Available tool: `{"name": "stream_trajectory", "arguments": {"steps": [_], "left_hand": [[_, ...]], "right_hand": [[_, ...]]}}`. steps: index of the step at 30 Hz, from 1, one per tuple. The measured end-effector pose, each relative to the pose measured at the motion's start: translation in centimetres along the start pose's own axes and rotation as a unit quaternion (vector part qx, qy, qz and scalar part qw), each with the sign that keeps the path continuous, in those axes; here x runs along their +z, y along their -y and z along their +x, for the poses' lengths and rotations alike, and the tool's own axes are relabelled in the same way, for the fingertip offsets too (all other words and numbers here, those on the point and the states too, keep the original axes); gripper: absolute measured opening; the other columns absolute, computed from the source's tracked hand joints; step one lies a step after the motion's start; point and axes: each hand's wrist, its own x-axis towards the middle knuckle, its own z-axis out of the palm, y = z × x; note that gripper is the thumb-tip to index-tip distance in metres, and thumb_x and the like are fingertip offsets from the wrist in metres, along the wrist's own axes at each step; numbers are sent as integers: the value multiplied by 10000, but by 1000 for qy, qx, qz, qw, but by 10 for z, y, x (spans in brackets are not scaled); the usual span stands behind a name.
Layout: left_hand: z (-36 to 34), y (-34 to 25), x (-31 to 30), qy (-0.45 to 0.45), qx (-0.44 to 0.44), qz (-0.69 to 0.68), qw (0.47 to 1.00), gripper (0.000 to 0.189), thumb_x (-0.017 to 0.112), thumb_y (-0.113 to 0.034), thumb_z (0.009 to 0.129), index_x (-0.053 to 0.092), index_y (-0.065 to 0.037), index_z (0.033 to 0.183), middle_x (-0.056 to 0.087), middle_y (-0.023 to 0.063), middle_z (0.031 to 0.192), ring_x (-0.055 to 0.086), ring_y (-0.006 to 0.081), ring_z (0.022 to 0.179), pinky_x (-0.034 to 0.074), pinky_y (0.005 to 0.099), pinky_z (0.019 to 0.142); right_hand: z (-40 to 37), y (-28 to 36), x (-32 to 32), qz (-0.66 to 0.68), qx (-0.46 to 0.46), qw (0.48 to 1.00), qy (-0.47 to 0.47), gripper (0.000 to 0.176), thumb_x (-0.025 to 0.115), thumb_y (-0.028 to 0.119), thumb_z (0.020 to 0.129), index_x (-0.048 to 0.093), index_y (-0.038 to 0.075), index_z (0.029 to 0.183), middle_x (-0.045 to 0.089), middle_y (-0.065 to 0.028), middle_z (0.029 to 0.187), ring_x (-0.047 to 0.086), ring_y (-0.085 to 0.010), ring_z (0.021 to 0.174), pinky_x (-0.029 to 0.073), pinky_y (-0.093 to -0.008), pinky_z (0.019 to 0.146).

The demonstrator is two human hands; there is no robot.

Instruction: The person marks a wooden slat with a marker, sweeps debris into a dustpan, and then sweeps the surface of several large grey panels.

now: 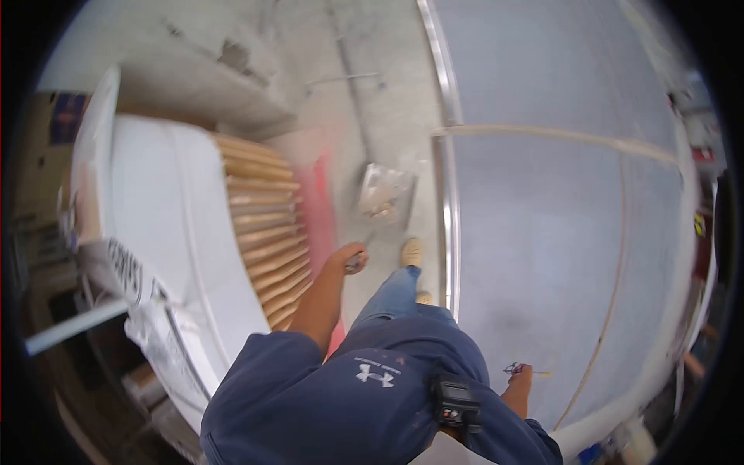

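At the centre left, my left hand [353,258] is closed around the handle of a dustpan. The pan [395,188] hangs low over the floor in front of me, with light brown debris in it. My right hand [523,375] is beside the large grey flat surface at the lower right, its fingers closed on a small thin item with a dark part and a yellowish tip. Blur and small size hide what that item is.
A white-covered stack with brown slatted edges [263,225] stands at my left, with a red strip beside it. Metal edging [451,225] borders the grey surface [535,225] on the right. My shoes [411,252] are on the concrete floor [395,116], where a thin bar lies farther ahead.
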Motion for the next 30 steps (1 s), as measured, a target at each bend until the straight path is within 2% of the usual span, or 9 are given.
{"name": "stream_trajectory", "arguments": {"steps": [4,7,12,16,20,25,27,29,30], "left_hand": [[8,-20,-39,59,-22,107,992,182,484,-191,787,451,-69,656,476,26,529,452,121,388,377,231,337],[-24,-12,10,-88,9,133,987,265,474,-183,785,469,46,918,563,120,710,523,184,497,452,265,402],[-13,9,30,-84,-189,291,934,348,434,-263,815,508,45,958,592,137,801,586,235,632,490,320,488],[-67,88,120,-240,-73,572,781,362,454,-285,812,544,-9,1029,613,142,830,593,293,656,512,402,599],[-13,-4,56,-238,12,730,641,418,470,-305,819,484,-29,1133,588,169,950,581,318,763,479,424,692],[43,-39,98,-111,111,942,295,521,491,-330,827,408,-55,1262,558,203,1100,566,349,897,438,451,808],[55,-40,117,-94,127,938,308,569,500,-340,830,378,-65,1313,545,216,1160,560,362,951,421,462,854],[28,14,164,-171,103,761,617,547,506,-348,831,418,-47,1280,548,199,1166,561,332,974,422,426,862],[-15,63,219,-217,114,638,730,538,508,-352,832,438,-38,1263,549,191,1168,561,318,986,423,408,865]], "right_hand": [[-96,-26,-52,151,205,966,-49,214,416,53,793,438,77,581,424,-35,526,412,-144,415,293,-287,364],[-133,-62,-62,352,511,762,-184,55,464,37,779,478,26,727,411,-48,549,411,-164,382,290,-279,322],[-174,-29,-130,302,601,738,-43,211,440,157,830,543,-2,736,460,-77,534,440,-207,400,340,-330,376],[-181,-90,-155,268,591,760,7,160,495,124,811,577,-12,789,520,-99,580,478,-207,429,375,-336,376],[-233,-87,-44,178,574,793,-100,126,537,64,777,605,-27,832,556,-110,624,534,-214,486,422,-347,405],[-280,-191,-49,75,571,803,-153,182,532,123,779,629,-15,846,603,-129,697,609,-234,623,489,-380,533],[-280,-180,-81,-25,608,791,-64,241,499,190,812,648,35,921,664,-125,868,657,-252,794,517,-375,659],[-260,-190,-115,-192,523,825,94,240,502,187,807,647,54,945,662,-118,931,648,-241,869,516,-359,689],[-238,-199,-132,7,633,774,-10,237,504,185,810,651,70,957,659,-112,961,639,-239,908,512,-361,716]]}}
